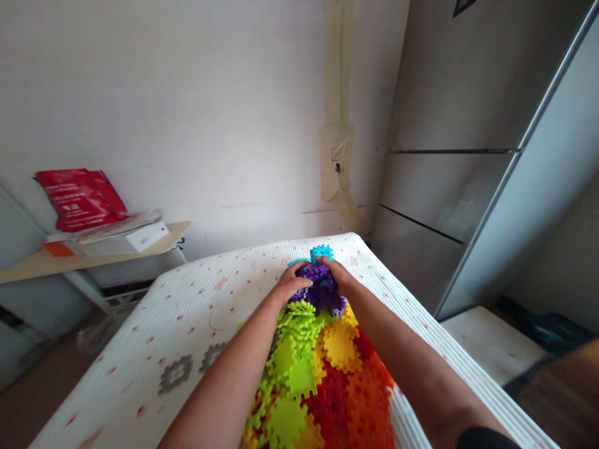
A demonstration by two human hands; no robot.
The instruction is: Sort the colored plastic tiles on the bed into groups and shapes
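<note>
Both my hands reach to the far end of a pile of toothed plastic building pieces on the bed-like surface. My left hand [294,280] curves around the left side of the purple pieces [321,287], its thumb lying over them. From the right, my right hand [337,273] cups the same purple heap, its fingertips close to the blue pieces [322,252] behind. Nearer to me lie lime green pieces [302,374], yellow pieces [340,346], red pieces [327,399] and orange pieces [369,405]. The fingers' undersides are hidden.
Grey toothed pieces [176,374] lie left of my left forearm on the white dotted cover [187,337]. A shelf [180,234] at left carries red packets [77,199] and a white box [140,240]. A tall grey cabinet [449,187] stands right.
</note>
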